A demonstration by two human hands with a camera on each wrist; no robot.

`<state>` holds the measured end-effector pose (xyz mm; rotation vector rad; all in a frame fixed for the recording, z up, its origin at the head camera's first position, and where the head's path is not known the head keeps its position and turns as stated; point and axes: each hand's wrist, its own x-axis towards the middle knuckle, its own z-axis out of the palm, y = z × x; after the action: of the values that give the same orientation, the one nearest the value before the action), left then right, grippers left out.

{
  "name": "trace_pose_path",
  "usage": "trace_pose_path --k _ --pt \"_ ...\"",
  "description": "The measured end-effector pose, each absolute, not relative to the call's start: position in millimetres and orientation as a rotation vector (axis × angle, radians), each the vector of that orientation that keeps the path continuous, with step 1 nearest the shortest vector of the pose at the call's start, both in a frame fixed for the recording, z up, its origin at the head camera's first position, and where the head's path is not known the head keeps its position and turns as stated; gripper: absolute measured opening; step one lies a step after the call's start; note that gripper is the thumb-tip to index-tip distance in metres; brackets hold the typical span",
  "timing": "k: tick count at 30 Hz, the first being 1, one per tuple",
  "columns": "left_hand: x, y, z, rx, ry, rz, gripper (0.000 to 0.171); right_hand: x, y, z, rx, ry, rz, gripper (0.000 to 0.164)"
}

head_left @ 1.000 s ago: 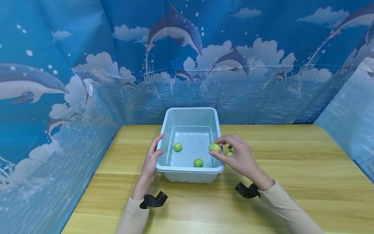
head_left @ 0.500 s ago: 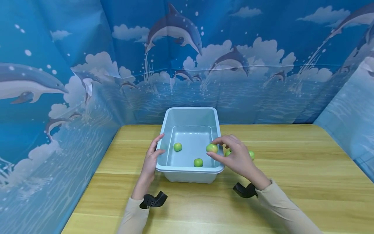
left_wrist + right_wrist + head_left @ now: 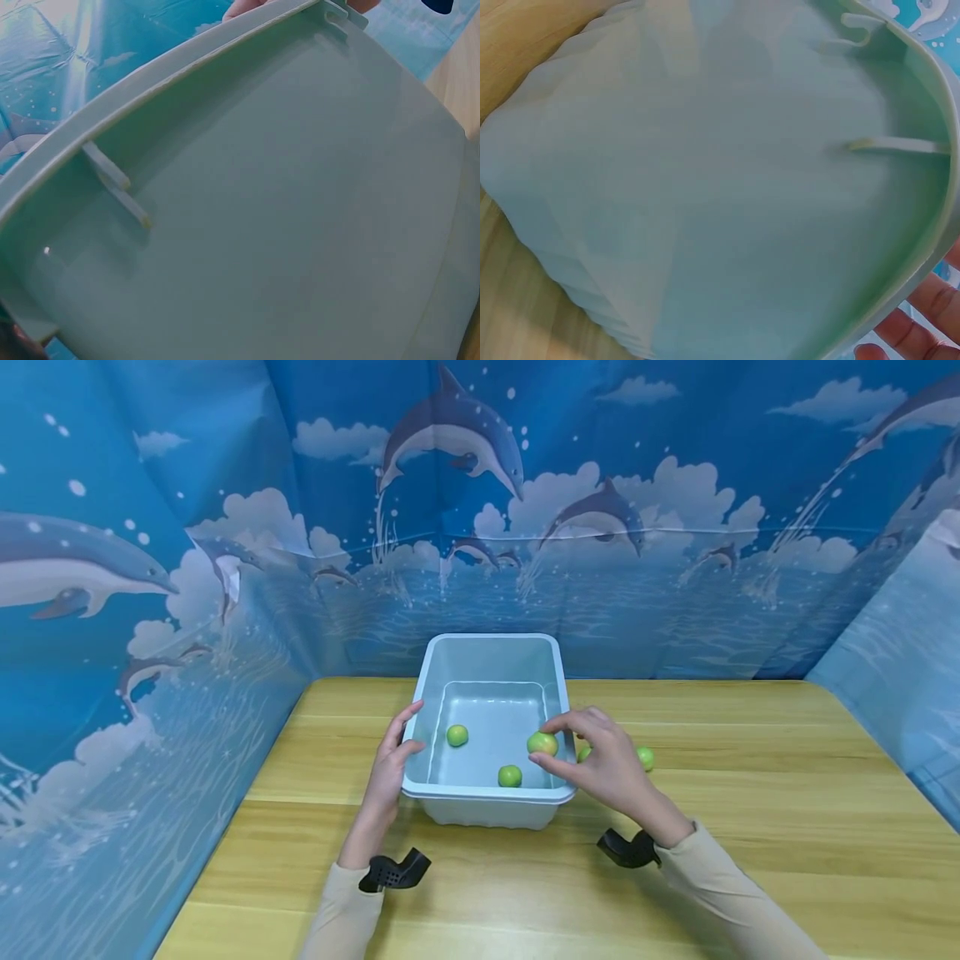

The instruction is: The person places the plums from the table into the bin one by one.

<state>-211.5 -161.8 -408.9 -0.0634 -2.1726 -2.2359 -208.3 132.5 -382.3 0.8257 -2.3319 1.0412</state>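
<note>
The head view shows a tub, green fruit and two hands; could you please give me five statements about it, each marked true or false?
1. The left hand holds the left rim of the tub. True.
2. The right hand pinches a green fruit. True.
3. Three fruits lie on the tub's floor. False: two do, a farther fruit and a nearer fruit.
4. Every fruit is inside the tub. False: an outer fruit is on the table to its right.
5. The backdrop is printed with dolphins. True.
</note>
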Motion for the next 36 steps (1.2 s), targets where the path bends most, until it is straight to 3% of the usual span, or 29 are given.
trace_pose_path --k 9,21,36 --pt "-211 -162 -409 -0.067 -2.161 -2.247 0.054 -207 132 -381 0.820 -2.343 1.034 0.031" --pt "-211 -161 -409 -0.063 -2.156 -2.255 0.054 -211 132 -385 0.842 -2.250 1.036 0.015" --pt "-212 -162 -409 -0.062 -2.159 -2.255 0.055 -213 154 -396 0.749 -2.195 1.140 0.020"
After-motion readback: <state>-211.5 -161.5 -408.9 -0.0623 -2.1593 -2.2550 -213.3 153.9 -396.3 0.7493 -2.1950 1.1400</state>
